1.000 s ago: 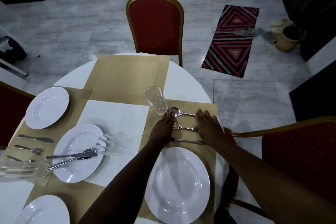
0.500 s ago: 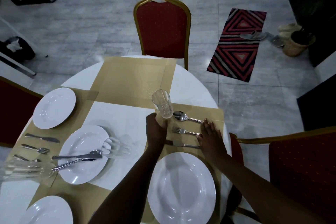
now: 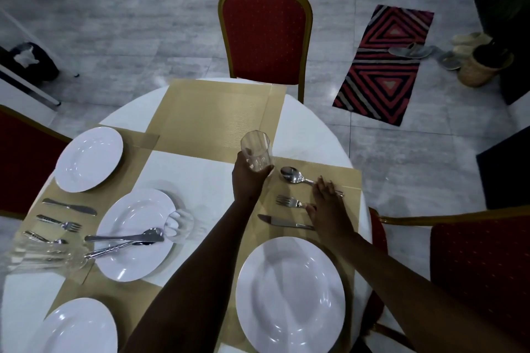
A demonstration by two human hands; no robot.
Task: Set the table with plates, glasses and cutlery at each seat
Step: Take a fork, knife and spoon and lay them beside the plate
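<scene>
- The left hand (image 3: 248, 180) is curled round the base of a clear faceted drinking glass (image 3: 256, 151), holding it upright at the far corner of the gold woven placemat (image 3: 351, 180); I'd guess it is being settled above the cutlery.
- The right hand (image 3: 328, 203) lies flat, fingers straight, on the handles of the steel spoon (image 3: 291, 174) and steel fork (image 3: 288, 201), probably squaring them up; the steel table knife (image 3: 282, 222) lies just beside the fingers.
- The large white round plate (image 3: 289, 292) sits near the knife on the same mat.
- The round white table (image 3: 312, 135) carries more mats; the far one (image 3: 212, 112), before a red gold-framed chair (image 3: 265, 34), is still bare.
- Grey tiled floor (image 3: 143, 37), striped red rug (image 3: 385, 63).
</scene>
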